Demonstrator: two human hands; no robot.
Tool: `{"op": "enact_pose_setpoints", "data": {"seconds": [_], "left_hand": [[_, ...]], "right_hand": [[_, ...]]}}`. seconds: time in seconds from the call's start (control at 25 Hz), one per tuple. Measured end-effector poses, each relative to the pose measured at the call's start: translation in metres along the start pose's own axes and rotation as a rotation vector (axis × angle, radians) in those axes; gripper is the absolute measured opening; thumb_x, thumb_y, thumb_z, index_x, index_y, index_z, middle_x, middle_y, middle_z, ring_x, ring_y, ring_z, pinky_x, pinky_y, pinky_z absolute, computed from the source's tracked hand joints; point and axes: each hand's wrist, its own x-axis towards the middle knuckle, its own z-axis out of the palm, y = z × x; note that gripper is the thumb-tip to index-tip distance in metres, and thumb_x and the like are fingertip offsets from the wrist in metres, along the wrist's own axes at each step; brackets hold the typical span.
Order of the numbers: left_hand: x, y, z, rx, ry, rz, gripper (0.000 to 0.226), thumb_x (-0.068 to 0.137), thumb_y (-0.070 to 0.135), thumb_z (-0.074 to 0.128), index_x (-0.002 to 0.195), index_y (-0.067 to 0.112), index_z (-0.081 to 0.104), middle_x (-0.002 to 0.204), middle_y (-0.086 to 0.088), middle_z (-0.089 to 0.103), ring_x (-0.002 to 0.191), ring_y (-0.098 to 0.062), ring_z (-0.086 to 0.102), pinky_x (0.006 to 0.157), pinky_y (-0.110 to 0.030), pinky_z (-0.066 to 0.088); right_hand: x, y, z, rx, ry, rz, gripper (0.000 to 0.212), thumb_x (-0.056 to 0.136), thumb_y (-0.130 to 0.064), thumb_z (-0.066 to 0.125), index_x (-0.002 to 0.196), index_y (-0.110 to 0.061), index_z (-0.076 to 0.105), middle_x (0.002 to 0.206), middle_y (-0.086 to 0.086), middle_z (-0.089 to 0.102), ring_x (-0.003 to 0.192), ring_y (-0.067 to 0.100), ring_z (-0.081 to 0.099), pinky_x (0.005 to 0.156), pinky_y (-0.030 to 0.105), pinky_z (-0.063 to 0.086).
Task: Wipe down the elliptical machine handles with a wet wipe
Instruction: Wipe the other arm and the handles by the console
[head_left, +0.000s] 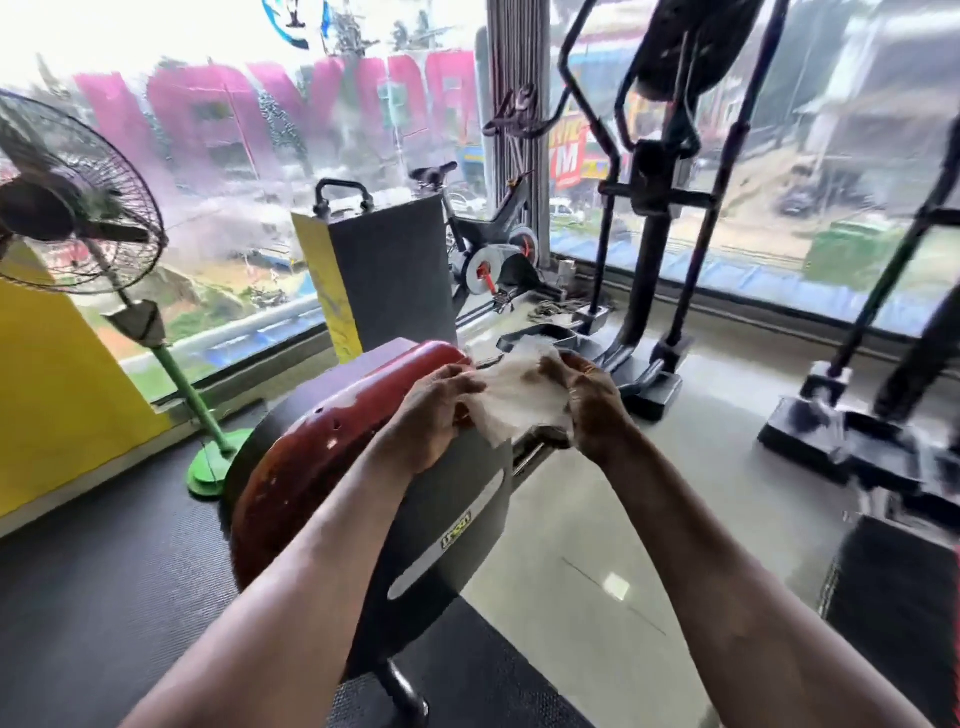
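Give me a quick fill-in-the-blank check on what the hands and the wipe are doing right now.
1. The thin white wet wipe is held by ____ hands.
2. The left hand pinches the wipe's ____ edge.
3. Under the hands lies the machine's rounded ____ cover.
4. The pedestal fan stands on a ____ base.

Missing words: both; left; red; green

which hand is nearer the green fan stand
Left. The left hand holds the wet wipe on the side toward the green fan stand; the right hand holds the wipe's far side.
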Motion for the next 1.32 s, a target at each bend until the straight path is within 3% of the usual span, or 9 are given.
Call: {"op": "enact_pose_setpoints", "data": {"seconds": [0.24, 0.36, 0.52, 0.64, 0.72, 0.88, 1.04, 1.16, 1.32], "left_hand": [[0.191, 0.030, 0.077, 0.166, -0.398, -0.060, 0.035, 0.071, 0.033, 0.080, 0.096, 0.012, 0.068, 0.085, -0.014, 0.062, 0.078, -0.025, 0.053, 0.078, -0.038, 0.041], [0.258, 0.040, 0.142, 0.114, -0.546, -0.038, 0.026, 0.065, 0.018, 0.078, 0.087, 0.006, 0.075, 0.087, -0.016, 0.071, 0.073, -0.022, 0.061, 0.071, -0.033, 0.046], [0.339, 0.036, 0.237, 0.018, -0.616, -0.028, 0.010, 0.083, 0.012, 0.066, 0.075, 0.010, 0.071, 0.068, -0.005, 0.070, 0.060, -0.019, 0.060, 0.064, -0.029, 0.041], [0.404, 0.033, 0.307, -0.049, -0.714, -0.045, 0.017, 0.092, 0.003, 0.054, 0.086, 0.009, 0.068, 0.077, -0.010, 0.069, 0.063, -0.021, 0.061, 0.060, -0.025, 0.044], [0.450, 0.042, 0.360, -0.032, -0.746, 0.006, 0.017, 0.091, -0.002, 0.050, 0.087, 0.009, 0.062, 0.076, -0.011, 0.065, 0.061, -0.021, 0.060, 0.052, -0.023, 0.045], [0.548, 0.075, 0.457, 0.047, -0.551, 0.089, 0.014, 0.091, -0.001, 0.054, 0.094, 0.012, 0.056, 0.074, -0.008, 0.060, 0.044, -0.008, 0.055, 0.041, -0.017, 0.041], [0.634, 0.091, 0.531, 0.152, -0.310, 0.513, 0.029, 0.083, 0.003, 0.063, 0.106, 0.017, 0.053, 0.094, 0.000, 0.063, 0.071, -0.012, 0.057, 0.062, -0.017, 0.045], [0.702, 0.092, 0.597, 0.328, -0.461, 0.700, 0.020, 0.085, 0.010, 0.065, 0.102, 0.021, 0.067, 0.100, 0.007, 0.069, 0.074, -0.001, 0.061, 0.064, -0.008, 0.043], [0.803, 0.098, 0.672, 0.169, -0.870, 0.443, 0.015, 0.090, 0.007, 0.064, 0.102, 0.004, 0.072, 0.092, -0.010, 0.073, 0.076, -0.014, 0.066, 0.074, -0.025, 0.053]], "right_hand": [[0.119, -0.067, -0.051, -0.145, 0.235, -0.094, 0.018, 0.094, -0.009, 0.056, 0.078, -0.013, 0.062, 0.059, 0.000, 0.066, 0.048, 0.010, 0.059, 0.048, 0.017, 0.047], [0.157, -0.101, -0.110, -0.456, 0.530, -0.123, 0.007, 0.089, -0.020, 0.066, 0.085, -0.015, 0.063, 0.080, 0.006, 0.067, 0.062, 0.013, 0.060, 0.054, 0.019, 0.046], [0.199, -0.125, -0.188, -0.873, 0.984, -0.401, 0.047, 0.076, -0.044, 0.074, 0.113, -0.019, 0.060, 0.107, -0.002, 0.059, 0.092, 0.010, 0.056, 0.080, 0.026, 0.046], [0.240, -0.143, -0.238, -0.818, 0.723, -0.425, 0.038, 0.077, -0.021, 0.080, 0.111, -0.013, 0.063, 0.094, -0.016, 0.063, 0.079, -0.014, 0.057, 0.070, 0.005, 0.042], [0.284, -0.159, -0.286, -0.752, 0.595, -0.368, 0.016, 0.081, -0.005, 0.074, 0.095, -0.002, 0.068, 0.080, -0.005, 0.069, 0.062, -0.007, 0.060, 0.059, 0.011, 0.046], [0.375, -0.224, -0.385, -0.475, 0.638, -0.274, 0.020, 0.092, -0.007, 0.061, 0.072, -0.005, 0.064, 0.048, -0.003, 0.047, 0.038, 0.005, 0.040, 0.040, 0.018, 0.033], [0.461, -0.273, -0.467, -0.592, 0.716, -0.195, 0.023, 0.088, -0.017, 0.064, 0.067, -0.009, 0.060, 0.043, -0.007, 0.035, 0.036, 0.008, 0.028, 0.044, 0.025, 0.022], [0.534, -0.310, -0.527, -0.610, 0.719, -0.186, 0.029, 0.087, -0.011, 0.057, 0.058, -0.013, 0.062, 0.043, -0.006, 0.041, 0.039, 0.009, 0.031, 0.045, 0.023, 0.021], [0.624, -0.371, -0.581, -0.502, 0.824, -0.222, 0.035, 0.097, -0.022, 0.039, 0.074, -0.012, 0.063, 0.072, 0.007, 0.063, 0.065, 0.018, 0.051, 0.057, 0.029, 0.034]]}}
